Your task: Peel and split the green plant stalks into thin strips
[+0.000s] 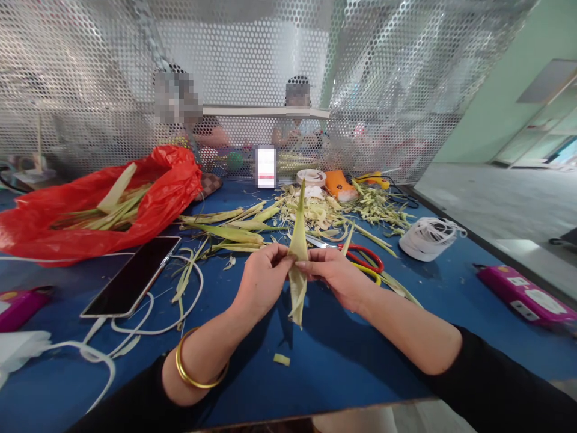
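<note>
Big metal screen [252,54] full of round holes stands behind a flat blue table [351,367]. There's a crinkly red plastic bag [175,174] on the left with dry-looking strips [118,191] inside. Left hand [265,276] and right hand [338,276] are over the middle, each pinching one husk [297,240] between thumb and curled fingers, tips nearly meeting. It's long, pale green, pointy at the far end, held above the table. Red-handled scissors [380,260] lie just behind the right hand; a tiny scrap [282,359] sits nearer the front.
</note>
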`<state>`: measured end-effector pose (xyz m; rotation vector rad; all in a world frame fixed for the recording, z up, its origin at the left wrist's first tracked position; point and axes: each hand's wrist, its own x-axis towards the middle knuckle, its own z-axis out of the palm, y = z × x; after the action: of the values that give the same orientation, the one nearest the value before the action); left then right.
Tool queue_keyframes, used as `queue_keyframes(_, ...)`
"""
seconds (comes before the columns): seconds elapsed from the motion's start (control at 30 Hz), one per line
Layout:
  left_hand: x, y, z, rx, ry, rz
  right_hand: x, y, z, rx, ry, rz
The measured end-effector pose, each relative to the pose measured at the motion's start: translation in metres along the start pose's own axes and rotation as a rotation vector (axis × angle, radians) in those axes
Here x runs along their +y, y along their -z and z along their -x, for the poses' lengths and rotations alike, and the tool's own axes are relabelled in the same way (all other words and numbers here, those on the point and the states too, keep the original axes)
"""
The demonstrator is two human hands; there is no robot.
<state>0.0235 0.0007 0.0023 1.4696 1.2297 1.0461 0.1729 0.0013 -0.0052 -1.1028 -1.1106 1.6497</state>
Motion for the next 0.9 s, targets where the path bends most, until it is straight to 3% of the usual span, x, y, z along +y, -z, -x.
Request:
queue_keyframes(0.23, 0.0013, 0.0001, 0.0014, 0.023, -0.030, -0.074, -0.0023, -0.0017, 0.0010, -0.030, -0.049, -0.028)
queue_keyframes(0.73, -0.0008, -0.0005, 0.0031, 0.075, -0.120, -0.192, 0.0043, -0.0031, -0.0001, -0.026, 0.125, 0.021)
queue_keyframes(0.8, -0.0014, -0.0019, 0.0023, 0.065, -0.072, -0.092, 0.0032, -0.0034, 0.0002, -0.016, 0.124, 0.027)
queue_keyframes(0.9, 0.0015, -0.0036, 0.0017, -0.008, 0.127, 0.194, 0.0018, -0.0032, 0.0007, 0.032, 0.112, 0.045)
